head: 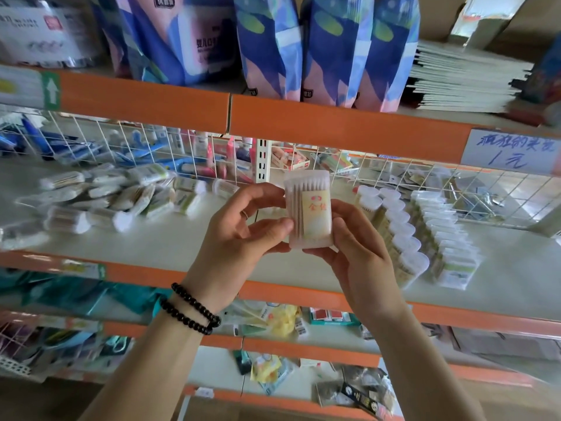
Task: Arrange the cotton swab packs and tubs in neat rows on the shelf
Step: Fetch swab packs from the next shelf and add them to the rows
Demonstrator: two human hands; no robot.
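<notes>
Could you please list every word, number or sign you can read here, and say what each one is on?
"金" plus a blurred character: yellow label of the clear cotton swab tub, held by both hands.
"1元" under illegible handwriting: blue price card.
White up arrow: green tag.
"婴儿口": blue-pink bag; the rest is hidden.
Other labels are too blurred.

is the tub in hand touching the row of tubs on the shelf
Apart. The head view shows the tub raised in both hands, with bare shelf visible beneath it, clear of the row.

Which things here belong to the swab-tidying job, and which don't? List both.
Job: tub held by left hand and right hand; loose swab packs; rows already lined up; shelf.
Not job: tissue packs; handwritten price sign; wire divider.
</notes>
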